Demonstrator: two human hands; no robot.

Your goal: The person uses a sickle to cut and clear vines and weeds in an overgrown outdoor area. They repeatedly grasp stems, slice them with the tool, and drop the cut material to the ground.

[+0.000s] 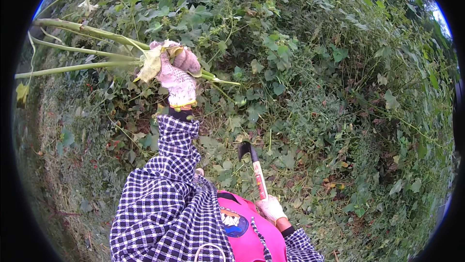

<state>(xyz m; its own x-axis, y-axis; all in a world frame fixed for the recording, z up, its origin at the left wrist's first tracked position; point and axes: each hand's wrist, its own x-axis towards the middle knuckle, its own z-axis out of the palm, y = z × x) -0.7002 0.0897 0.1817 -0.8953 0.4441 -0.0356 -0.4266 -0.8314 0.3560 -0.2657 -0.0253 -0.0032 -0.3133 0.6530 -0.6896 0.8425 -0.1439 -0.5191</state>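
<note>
My left hand, in a soiled white knit glove with a yellow cuff edge, is closed around a bundle of thick green plant stalks. Their long ends reach out to the left, and short ends stick out to the right of the fist. A pale, wilted leaf hangs over the glove. Low in the view, my right hand, gloved too, grips the wooden handle of a sickle. The handle bears a red label with writing, and the dark blade points upward and away from me.
Dense climbing vines and weeds rise in front and along the right side. Cut or trampled leaves cover the ground near the sickle. Small red fruits or flowers show among the growth at left. A pink apron covers my front.
</note>
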